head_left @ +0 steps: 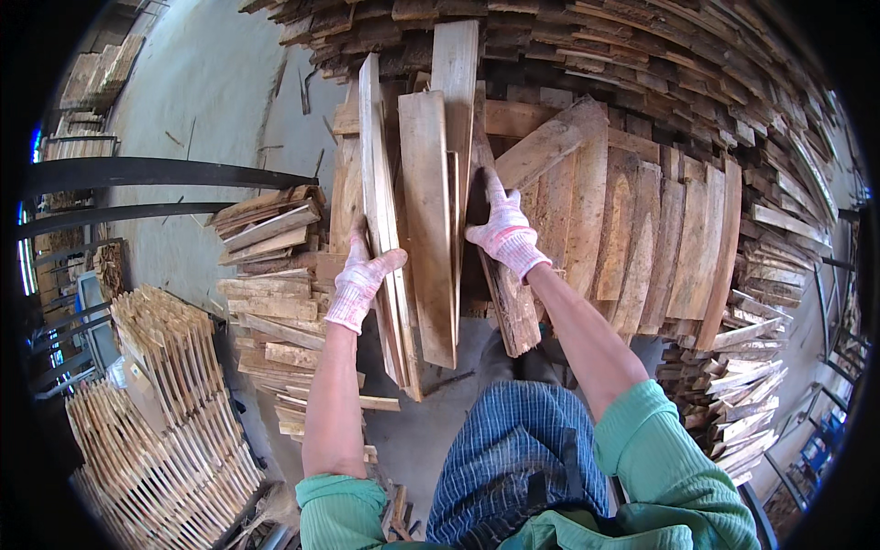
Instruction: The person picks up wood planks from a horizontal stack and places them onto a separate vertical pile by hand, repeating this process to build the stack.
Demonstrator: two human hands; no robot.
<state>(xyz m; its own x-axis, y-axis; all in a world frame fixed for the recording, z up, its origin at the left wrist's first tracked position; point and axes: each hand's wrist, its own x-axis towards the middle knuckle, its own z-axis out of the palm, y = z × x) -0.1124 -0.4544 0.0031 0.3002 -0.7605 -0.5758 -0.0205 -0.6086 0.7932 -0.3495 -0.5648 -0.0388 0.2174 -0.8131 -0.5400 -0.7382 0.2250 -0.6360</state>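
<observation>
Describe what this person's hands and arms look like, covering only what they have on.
The left hand and right hand wear knit-looking gloves, white mottled with pink, with cuffs at the wrists. The forearms are bare up to green, finely ribbed sleeves.

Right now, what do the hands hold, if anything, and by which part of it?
The left hand holds narrow boards around mid-length. The right hand is at other boards; whether it grips them cannot be told.
</observation>
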